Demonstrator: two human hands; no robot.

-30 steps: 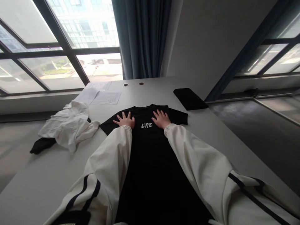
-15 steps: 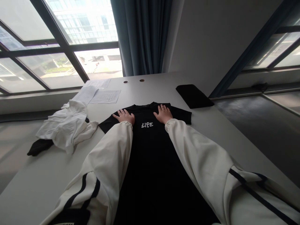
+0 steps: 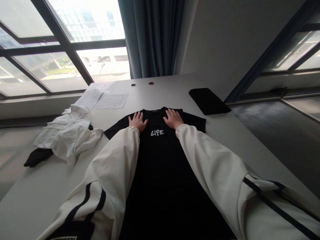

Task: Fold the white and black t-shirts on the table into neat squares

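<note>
A black T-shirt point(image 3: 162, 173) with white lettering on its chest lies spread on the light table, collar at the far end and both sleeves out to the sides. My left hand point(image 3: 138, 122) rests flat on the shirt left of the collar, fingers spread. To the right of the collar, my right hand point(image 3: 173, 119) is also flat on the cloth, fingers apart. Neither hand grips anything. The shirt's lower part runs toward me between my forearms, and its bottom edge is out of view.
On the left of the table point(image 3: 35, 196) lie a crumpled white garment point(image 3: 63, 133) and a dark cloth point(image 3: 38, 156). Printed papers point(image 3: 111, 101) are behind them. A folded black cloth point(image 3: 208, 101) sits at the far right. Curtain point(image 3: 152, 40) and windows stand beyond.
My left hand has moved a little right, closer to the collar, and has turned more upright. My right hand has barely shifted. The view has moved slightly.
</note>
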